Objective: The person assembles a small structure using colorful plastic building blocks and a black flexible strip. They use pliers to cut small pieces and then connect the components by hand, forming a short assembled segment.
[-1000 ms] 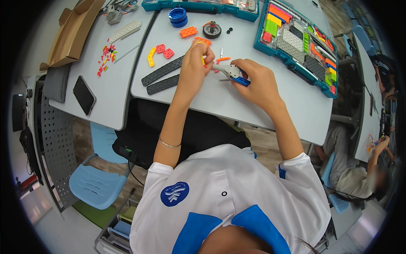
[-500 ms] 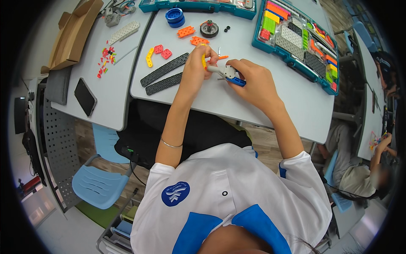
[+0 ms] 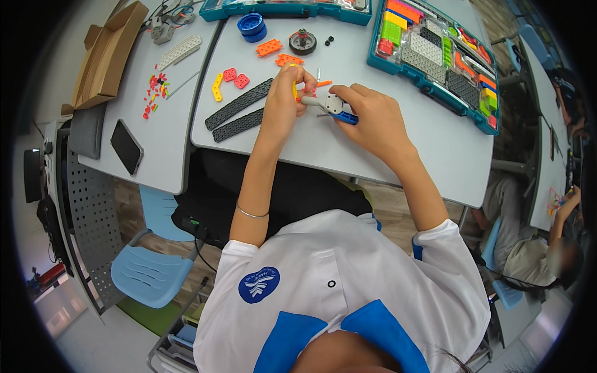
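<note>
Above the near part of the table my left hand is closed on a yellow plastic building piece, mostly hidden by the fingers. My right hand is closed round the blue handle of a grey-and-blue pliers-like tool. The tool's narrow grey tip points left and meets the yellow piece, where a bit of red or orange shows. Whether the tip grips anything cannot be made out. Two long dark grey perforated strips lie beside my left hand. An orange rod-like part lies just beyond the tool.
Orange plates, a blue wheel hub, a black wheel, red plates and a yellow angled beam lie farther off. A teal parts case is at right. A phone and cardboard box are left.
The view has shifted slightly. Both hands keep their hold on the yellow piece and the tool, with only small finger movement.
</note>
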### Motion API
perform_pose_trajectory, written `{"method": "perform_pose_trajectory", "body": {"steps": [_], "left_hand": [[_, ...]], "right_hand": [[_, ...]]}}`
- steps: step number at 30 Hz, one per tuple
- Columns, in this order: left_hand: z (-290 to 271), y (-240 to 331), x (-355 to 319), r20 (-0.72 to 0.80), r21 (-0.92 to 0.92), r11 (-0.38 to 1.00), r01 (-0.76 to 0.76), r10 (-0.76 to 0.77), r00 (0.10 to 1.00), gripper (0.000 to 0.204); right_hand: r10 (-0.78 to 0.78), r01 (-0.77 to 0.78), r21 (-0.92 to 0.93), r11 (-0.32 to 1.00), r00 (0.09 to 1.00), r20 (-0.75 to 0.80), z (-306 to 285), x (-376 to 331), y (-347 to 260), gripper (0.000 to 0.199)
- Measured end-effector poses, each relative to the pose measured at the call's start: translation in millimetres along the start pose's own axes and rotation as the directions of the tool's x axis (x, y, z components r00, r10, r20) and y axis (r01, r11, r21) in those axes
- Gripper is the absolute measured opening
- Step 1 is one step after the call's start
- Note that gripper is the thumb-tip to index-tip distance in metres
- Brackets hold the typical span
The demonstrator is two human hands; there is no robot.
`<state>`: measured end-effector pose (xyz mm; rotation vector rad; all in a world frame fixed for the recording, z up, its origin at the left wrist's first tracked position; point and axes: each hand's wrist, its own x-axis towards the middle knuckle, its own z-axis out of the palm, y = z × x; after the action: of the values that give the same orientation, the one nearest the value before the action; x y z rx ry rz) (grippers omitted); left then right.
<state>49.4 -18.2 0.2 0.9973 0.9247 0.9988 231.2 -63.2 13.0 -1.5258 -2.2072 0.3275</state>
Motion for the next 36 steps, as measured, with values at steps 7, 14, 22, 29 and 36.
{"method": "perform_pose_trajectory", "body": {"steps": [7, 14, 22, 29, 36], "left_hand": [[3.7, -11.7, 0.5, -0.036, 0.297, 0.95, -0.091, 0.106, 0.994, 0.032], [11.1, -8.2, -1.3, -0.017, 0.271, 0.947, -0.172, 0.183, 0.983, 0.034], [7.1, -13.2, 2.2, -0.047, -0.077, 0.971, -0.227, 0.224, 0.974, 0.031], [-68.6, 21.0, 7.3, -0.362, 0.088, 0.881, -0.465, 0.463, 0.809, 0.033], [-112.7, 12.0, -1.8, -0.281, 0.807, 0.585, -0.079, 0.498, 0.82, 0.032]], "right_hand": [[-0.052, 0.05, -0.068, 0.996, 0.998, -0.028, 4.2, -0.1, 2.6, 0.038], [-0.069, 0.063, -0.091, 0.994, 0.995, -0.066, 5.7, -0.7, -0.6, 0.039], [0.04, -0.04, 0.015, 0.999, 0.999, 0.0, 10.1, -0.6, 0.8, 0.028], [0.216, -0.219, 0.062, 0.974, 0.975, 0.049, -3.0, 3.9, 3.6, 0.024], [0.185, -0.186, 0.021, 0.982, 0.982, 0.047, 1.0, 3.6, 3.9, 0.022]]}}
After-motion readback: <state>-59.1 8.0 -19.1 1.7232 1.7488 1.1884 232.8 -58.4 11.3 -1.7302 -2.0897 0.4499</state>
